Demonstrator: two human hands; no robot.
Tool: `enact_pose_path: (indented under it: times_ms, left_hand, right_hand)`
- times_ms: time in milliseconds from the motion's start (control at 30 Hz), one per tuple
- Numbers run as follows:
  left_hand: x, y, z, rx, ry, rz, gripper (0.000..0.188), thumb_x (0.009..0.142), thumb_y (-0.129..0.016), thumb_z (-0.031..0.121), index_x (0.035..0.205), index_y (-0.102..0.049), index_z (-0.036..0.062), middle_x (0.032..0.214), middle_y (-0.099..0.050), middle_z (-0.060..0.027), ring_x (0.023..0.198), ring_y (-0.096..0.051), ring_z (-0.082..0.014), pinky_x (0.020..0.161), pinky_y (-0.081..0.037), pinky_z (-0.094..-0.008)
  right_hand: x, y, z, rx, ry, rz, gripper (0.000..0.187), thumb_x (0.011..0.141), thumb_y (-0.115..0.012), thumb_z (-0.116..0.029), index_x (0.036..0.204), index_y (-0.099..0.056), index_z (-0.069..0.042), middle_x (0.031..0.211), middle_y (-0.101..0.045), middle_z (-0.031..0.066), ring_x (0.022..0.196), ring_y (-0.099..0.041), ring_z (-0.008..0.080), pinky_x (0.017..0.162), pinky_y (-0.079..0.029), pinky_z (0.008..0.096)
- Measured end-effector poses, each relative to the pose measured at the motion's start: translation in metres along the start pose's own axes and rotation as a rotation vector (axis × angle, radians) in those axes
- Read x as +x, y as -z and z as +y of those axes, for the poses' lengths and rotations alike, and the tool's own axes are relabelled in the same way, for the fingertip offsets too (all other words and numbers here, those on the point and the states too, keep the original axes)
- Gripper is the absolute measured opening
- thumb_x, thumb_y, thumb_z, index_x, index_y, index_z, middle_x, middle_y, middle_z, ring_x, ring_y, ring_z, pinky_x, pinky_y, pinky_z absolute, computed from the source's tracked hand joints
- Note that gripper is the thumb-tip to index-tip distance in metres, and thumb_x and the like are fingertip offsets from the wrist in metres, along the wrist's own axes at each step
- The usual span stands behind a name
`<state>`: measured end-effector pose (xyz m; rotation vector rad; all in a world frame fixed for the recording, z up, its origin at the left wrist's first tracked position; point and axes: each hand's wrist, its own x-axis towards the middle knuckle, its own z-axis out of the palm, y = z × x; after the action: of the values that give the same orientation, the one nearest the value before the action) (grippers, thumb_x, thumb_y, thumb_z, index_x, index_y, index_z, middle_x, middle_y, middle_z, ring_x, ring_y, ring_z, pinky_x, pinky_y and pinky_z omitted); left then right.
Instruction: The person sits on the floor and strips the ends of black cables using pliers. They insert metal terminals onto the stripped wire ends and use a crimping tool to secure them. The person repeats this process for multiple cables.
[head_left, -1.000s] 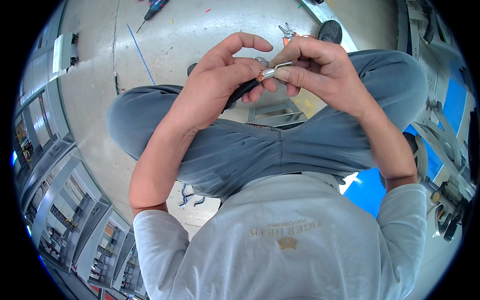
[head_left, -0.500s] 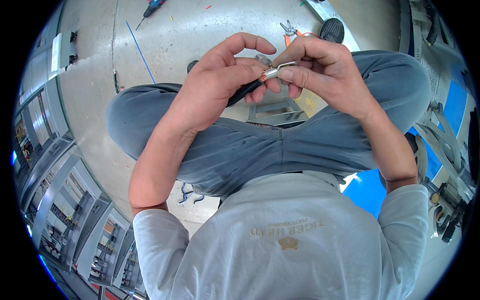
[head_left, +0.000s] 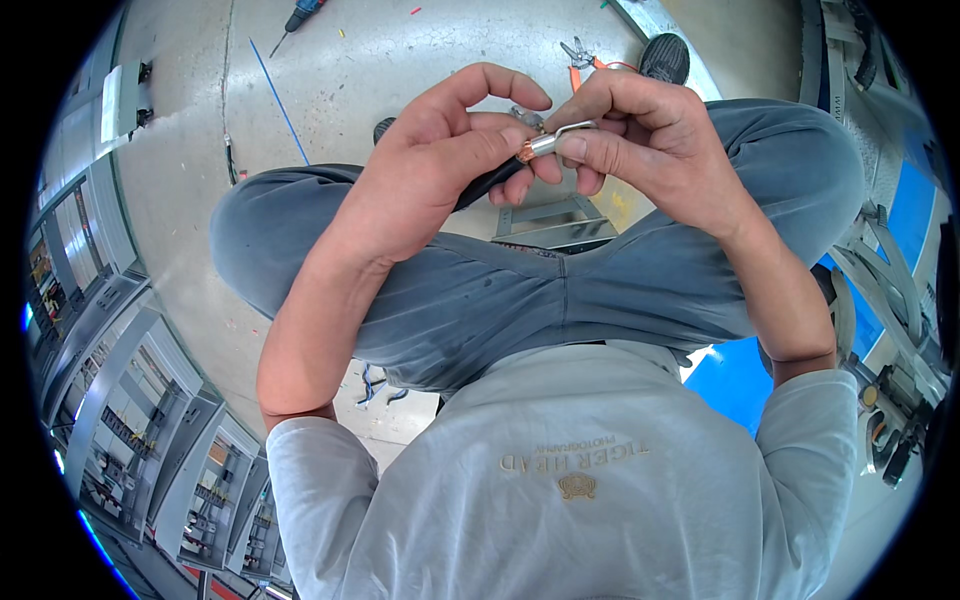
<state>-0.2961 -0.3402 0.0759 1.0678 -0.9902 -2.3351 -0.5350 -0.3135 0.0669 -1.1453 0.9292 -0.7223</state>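
My left hand [head_left: 430, 160] is closed round a thick black cable [head_left: 487, 186], with bare copper strands [head_left: 525, 153] showing at its end. In my right hand [head_left: 650, 145], thumb and fingers pinch a silver cable lug [head_left: 543, 145]. The lug's barrel meets the copper strands in front of my left thumb; some copper still shows at its mouth. How deep the strands sit inside cannot be made out. Both hands are held above my crossed legs.
Beyond my hands, pliers with orange handles [head_left: 576, 78] lie on the floor. A drill [head_left: 303, 14] and a thin blue rod [head_left: 279, 103] lie to the far left. A metal frame [head_left: 555, 240] stands between my legs. Open cabinets [head_left: 130, 400] line the left side.
Hardly anything differs. Both hands keep the same hold on the cable and the lug, and the view has shifted very slightly.
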Motion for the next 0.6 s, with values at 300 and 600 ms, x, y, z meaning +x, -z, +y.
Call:
enact_pose_path:
  times_ms: [300,600]
  left_hand:
    - [-0.002,-0.004,-0.009,0.120,-0.026,0.075,0.023,0.105,-0.057,0.009,0.127,-0.053,0.0070,0.089,-0.072,-0.0070,0.070,-0.056,-0.0076,0.062,-0.041,-0.0221]
    - [-0.002,-0.019,-0.025,0.322,-0.246,0.173,0.034,0.103,-0.047,0.001,0.136,-0.048,0.0067,0.082,-0.058,0.0014,0.075,-0.051,-0.0041,0.065,-0.041,-0.0199]
  right_hand:
    - [-0.003,-0.005,0.004,0.035,-0.071,0.003,0.012,0.101,-0.067,-0.009,0.105,-0.068,0.003,0.084,-0.072,0.0044,0.071,-0.066,0.0066,0.065,-0.054,0.0226]
    - [0.000,-0.009,-0.004,0.040,-0.164,-0.020,0.014,0.101,-0.067,-0.011,0.100,-0.067,0.003,0.077,-0.068,0.0045,0.065,-0.070,0.0098,0.058,-0.057,0.0235]
